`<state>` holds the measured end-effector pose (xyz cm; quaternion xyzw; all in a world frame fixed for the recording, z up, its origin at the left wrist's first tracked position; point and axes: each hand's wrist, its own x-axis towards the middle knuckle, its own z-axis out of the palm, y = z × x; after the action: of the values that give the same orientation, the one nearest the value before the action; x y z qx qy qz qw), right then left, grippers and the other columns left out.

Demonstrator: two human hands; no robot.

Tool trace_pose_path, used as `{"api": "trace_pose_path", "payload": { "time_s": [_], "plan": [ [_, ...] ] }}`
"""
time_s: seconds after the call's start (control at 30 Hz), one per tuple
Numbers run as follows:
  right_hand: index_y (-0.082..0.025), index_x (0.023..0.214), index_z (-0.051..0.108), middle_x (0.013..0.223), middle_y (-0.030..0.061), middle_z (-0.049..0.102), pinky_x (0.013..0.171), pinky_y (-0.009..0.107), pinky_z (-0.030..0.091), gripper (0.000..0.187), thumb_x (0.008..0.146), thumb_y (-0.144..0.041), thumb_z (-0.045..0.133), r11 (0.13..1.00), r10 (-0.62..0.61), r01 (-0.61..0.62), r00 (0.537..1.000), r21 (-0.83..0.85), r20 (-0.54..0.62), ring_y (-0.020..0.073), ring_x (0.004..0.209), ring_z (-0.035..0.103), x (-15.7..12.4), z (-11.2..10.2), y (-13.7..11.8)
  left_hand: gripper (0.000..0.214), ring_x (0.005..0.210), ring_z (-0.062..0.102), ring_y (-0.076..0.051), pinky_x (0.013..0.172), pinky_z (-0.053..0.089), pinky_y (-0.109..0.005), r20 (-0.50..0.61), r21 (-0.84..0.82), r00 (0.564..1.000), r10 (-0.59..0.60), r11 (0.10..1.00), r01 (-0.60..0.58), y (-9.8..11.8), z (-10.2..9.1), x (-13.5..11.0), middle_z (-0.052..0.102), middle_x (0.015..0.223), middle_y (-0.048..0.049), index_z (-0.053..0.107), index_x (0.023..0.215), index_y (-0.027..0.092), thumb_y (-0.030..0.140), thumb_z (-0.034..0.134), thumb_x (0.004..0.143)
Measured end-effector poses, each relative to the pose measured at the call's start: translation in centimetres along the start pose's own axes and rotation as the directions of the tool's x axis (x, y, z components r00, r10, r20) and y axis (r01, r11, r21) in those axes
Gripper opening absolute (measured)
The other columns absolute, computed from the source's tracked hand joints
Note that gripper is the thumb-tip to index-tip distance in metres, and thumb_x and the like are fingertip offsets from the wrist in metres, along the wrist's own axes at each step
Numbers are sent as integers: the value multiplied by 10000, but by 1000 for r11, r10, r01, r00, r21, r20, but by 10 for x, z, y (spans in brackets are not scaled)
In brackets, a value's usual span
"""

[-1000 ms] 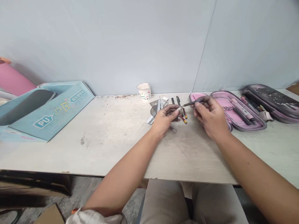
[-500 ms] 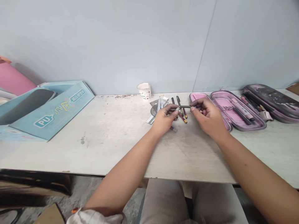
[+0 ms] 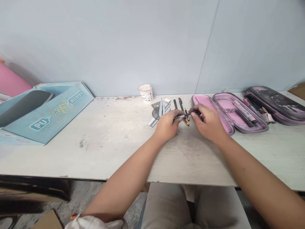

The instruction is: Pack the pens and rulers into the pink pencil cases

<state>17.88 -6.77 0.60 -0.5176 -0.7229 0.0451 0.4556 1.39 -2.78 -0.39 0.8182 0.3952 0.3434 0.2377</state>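
While a slim dark pen [image 3: 187, 114] spans the gap between both hands, held over the surface [image 3: 114, 143], the left hand [image 3: 168, 125] pinches its paler end and the right hand [image 3: 207, 121] grips the other between thumb and fingers. Close by the fingertips lie red-and-black pencils [image 3: 187, 122] and two dark pens [image 3: 181, 106]; left of these are overlapping clear rulers [image 3: 160, 109] and a white eraser [image 3: 167, 100]. Farther out, a paper cup [image 3: 145, 95] stands near the wall, an open pink-lined case [image 3: 223, 103] lies to the right, and a light-blue box [image 3: 50, 119] sits far left.
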Motion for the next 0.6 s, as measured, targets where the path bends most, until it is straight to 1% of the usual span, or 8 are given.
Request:
{"api": "trace_pose_path", "payload": {
  "time_s": [0.03,0.1,0.17,0.2,0.3,0.43,0.5,0.6],
  "plan": [
    [-210,857,555,798,21,615,624,284,406,113,811,-207,451,1000,-4,4,1000,-4,-9,153,702,547,-1,1,0,194,898,597,-169,824,446,-306,1,17,1000,6,1000,-6,1,0,-1,665,959,-34,611,980,206,196,492,826],
    [-212,920,537,815,25,620,622,285,420,127,824,-241,459,1000,20,-19,997,4,-76,155,708,561,-2,4,-1,216,886,599,-165,818,449,-305,0,1,1000,11,1000,-11,3,1,-2,662,953,-34,589,1014,207,188,475,831],
    [-211,991,506,824,28,623,610,282,434,177,832,-281,472,999,41,-38,987,19,-156,156,707,577,-4,7,-1,250,850,602,-148,796,457,-290,18,-69,1000,15,998,-14,5,3,-3,660,920,-28,555,1062,208,173,451,838],
    [-210,1027,486,824,30,626,605,282,440,209,838,-296,470,999,34,-31,984,25,-174,157,704,585,-5,9,-1,263,822,602,-139,781,461,-280,35,-110,999,17,994,-13,6,4,-3,657,892,-23,538,1080,208,168,438,841],
    [-193,1151,413,826,45,642,588,293,454,329,857,-338,448,998,-55,54,990,-13,-132,169,683,602,-9,18,0,281,748,588,-119,738,466,-260,42,-200,999,8,980,1,8,7,-4,636,812,-8,513,1099,203,158,418,839],
    [-148,1257,334,860,88,659,567,320,451,461,867,-376,427,978,-157,147,986,-145,-61,200,659,610,-12,29,1,319,747,565,-111,739,455,-246,-8,-223,1000,-16,975,14,7,8,-5,618,799,-1,528,1076,197,98,408,798],
    [-141,1281,315,874,99,660,562,325,443,473,877,-370,401,973,-161,152,986,-176,-42,207,660,612,-11,30,1,321,729,559,-107,736,453,-243,-8,-239,1000,-25,971,22,7,8,-5,613,786,3,537,1060,198,88,406,789],
    [-150,1329,256,853,81,659,543,320,425,521,881,-380,389,981,-123,124,992,-152,11,202,633,603,-10,26,-2,266,727,564,-106,737,458,-243,-37,-306,997,-66,951,52,3,8,-2,604,784,6,535,1023,207,116,433,795]
  ]
}}
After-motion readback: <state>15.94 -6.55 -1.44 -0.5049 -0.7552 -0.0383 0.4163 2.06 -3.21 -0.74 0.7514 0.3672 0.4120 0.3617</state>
